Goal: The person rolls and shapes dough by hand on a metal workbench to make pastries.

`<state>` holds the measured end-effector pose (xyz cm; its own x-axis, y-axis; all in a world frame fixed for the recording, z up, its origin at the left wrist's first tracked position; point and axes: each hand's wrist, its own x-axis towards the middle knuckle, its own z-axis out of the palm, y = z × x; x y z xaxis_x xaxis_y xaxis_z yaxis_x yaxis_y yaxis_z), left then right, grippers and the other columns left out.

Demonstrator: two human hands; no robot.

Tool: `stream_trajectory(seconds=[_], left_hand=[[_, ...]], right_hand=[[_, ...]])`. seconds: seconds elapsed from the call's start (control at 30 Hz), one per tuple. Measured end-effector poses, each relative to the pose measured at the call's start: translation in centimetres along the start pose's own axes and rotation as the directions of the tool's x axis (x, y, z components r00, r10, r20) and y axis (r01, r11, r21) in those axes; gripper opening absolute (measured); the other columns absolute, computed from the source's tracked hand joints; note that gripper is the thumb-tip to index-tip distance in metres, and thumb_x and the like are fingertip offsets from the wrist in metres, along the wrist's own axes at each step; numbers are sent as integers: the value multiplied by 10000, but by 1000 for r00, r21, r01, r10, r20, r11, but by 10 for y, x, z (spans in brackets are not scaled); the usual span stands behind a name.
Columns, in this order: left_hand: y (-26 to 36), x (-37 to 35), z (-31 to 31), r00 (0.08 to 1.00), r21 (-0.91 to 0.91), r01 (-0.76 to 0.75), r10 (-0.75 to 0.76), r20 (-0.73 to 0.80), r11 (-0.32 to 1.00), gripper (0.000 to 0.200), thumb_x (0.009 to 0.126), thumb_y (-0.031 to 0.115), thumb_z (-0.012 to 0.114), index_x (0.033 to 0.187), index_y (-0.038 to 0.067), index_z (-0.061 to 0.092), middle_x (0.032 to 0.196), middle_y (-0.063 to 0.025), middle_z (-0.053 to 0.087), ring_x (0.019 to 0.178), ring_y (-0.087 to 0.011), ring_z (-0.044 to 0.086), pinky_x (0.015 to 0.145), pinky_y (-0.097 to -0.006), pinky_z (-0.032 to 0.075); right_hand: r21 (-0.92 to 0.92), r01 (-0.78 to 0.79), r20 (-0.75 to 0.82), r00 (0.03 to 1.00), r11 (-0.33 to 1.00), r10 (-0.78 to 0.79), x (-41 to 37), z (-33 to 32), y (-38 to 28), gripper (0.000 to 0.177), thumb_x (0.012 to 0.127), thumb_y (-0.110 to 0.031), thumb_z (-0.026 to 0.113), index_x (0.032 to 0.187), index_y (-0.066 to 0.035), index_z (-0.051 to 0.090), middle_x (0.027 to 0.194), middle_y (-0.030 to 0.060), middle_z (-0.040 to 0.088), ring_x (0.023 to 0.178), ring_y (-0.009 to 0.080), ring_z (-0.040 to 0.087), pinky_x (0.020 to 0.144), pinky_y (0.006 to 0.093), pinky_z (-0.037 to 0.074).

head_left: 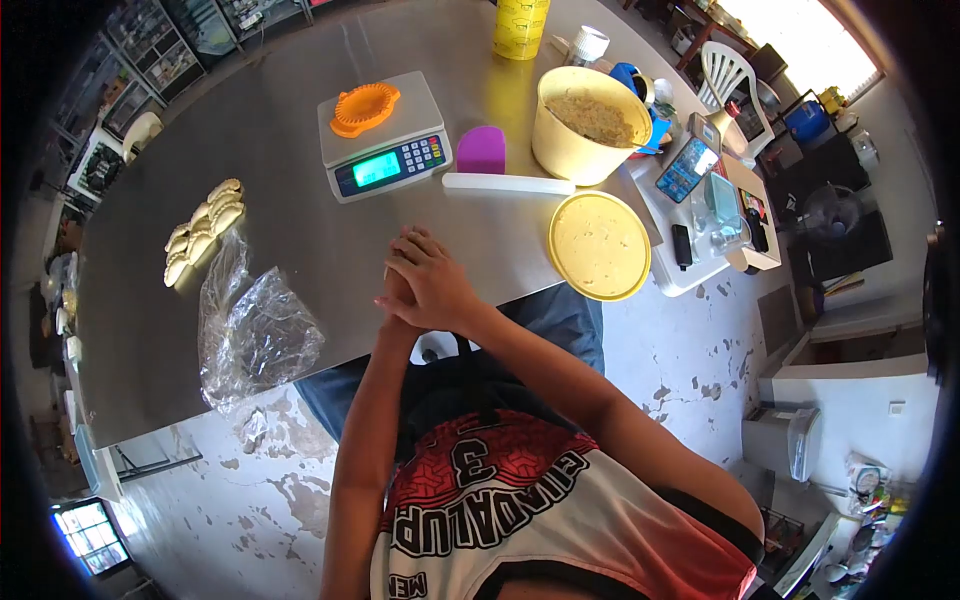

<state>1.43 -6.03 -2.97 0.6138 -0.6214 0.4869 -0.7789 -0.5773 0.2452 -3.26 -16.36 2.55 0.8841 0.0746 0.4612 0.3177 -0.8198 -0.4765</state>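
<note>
My right hand [435,285] lies over my left hand [398,292] at the front edge of the metal table, the two clasped together. The fingers of my left hand are mostly hidden under the right. Beyond them stands a kitchen scale [400,165] with a lit display and an orange dumpling mould [364,108] on its plate. A purple scraper [482,150] and a white spatula [508,184] lie to the right. Several folded dough pieces [203,230] rest at the left, near crumpled clear plastic [265,325].
A cream tub [555,140] of filling stands at the back right, its yellow lid [600,245] nearer the edge. Behind is a yellow cup [519,28]. A white tray [678,270] holds a phone [688,170] and containers. A white chair [728,72] stands beyond.
</note>
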Motion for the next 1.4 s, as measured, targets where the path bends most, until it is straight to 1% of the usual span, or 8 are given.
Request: stream_trajectory(seconds=[0.2,0.3,0.47,1.0,1.1,1.2,1.27,1.4], left_hand=[[54,8,-61,956,-152,283,-265,128,947,616,832,281,695,1347,-1,509,1334,-216,518,1234,-410,495,1045,-516,388],[53,-3,-32,944,-50,313,-316,-90,948,476,820,225,707,1234,23,586,1311,-181,542,1239,-379,484,1029,-499,401],[51,13,-12,905,-4,417,-416,-87,909,304,846,179,637,1088,-6,628,1111,-165,572,1062,-370,539,913,-474,437],[18,32,-2,984,-197,154,-169,-58,968,224,811,133,686,1008,28,678,986,-152,680,849,-353,665,751,-430,545],[23,29,-33,950,-459,276,-313,-6,845,243,830,158,703,1026,16,685,1017,-152,693,821,-317,691,732,-391,548],[6,12,-33,841,-776,445,-506,191,448,270,883,192,679,1081,9,686,1042,-143,700,918,-250,687,808,-348,525],[-4,2,-17,809,-956,269,-567,157,119,313,936,230,635,1153,6,660,1051,-135,690,1033,-228,652,902,-351,485],[23,7,-41,826,-817,312,-563,-19,485,356,967,228,580,1247,12,622,1165,-184,657,1153,-290,613,999,-387,449]], right_hand=[[407,-124,5,991,905,134,-7,-32,17,406,965,-330,608,1204,-2,633,1224,224,630,1219,420,561,1049,429,437],[537,-103,-66,984,837,163,-13,-30,23,364,983,-312,589,1172,-8,653,1228,220,637,1141,410,610,991,425,472],[748,-226,18,947,624,321,-15,-32,12,290,1014,-231,558,1148,12,645,1184,172,653,1088,249,637,936,343,485],[737,-127,-101,950,664,295,-13,-18,31,246,1021,-177,548,1160,6,637,1178,146,647,1109,208,616,970,331,468],[678,-121,-170,934,725,315,-16,-10,31,274,1003,-215,570,1163,0,629,1132,190,675,1045,308,663,925,367,488],[757,-175,-74,934,630,348,-19,-6,24,313,1017,-229,544,1221,2,602,1168,198,665,1092,326,650,958,376,474],[746,-148,-47,961,650,272,-13,-2,17,407,1036,-287,496,1298,19,555,1280,228,613,1219,367,581,1039,394,428],[655,-159,-64,962,739,264,-3,13,7,475,1063,-311,420,1372,39,507,1354,247,564,1300,366,530,1082,387,391]])
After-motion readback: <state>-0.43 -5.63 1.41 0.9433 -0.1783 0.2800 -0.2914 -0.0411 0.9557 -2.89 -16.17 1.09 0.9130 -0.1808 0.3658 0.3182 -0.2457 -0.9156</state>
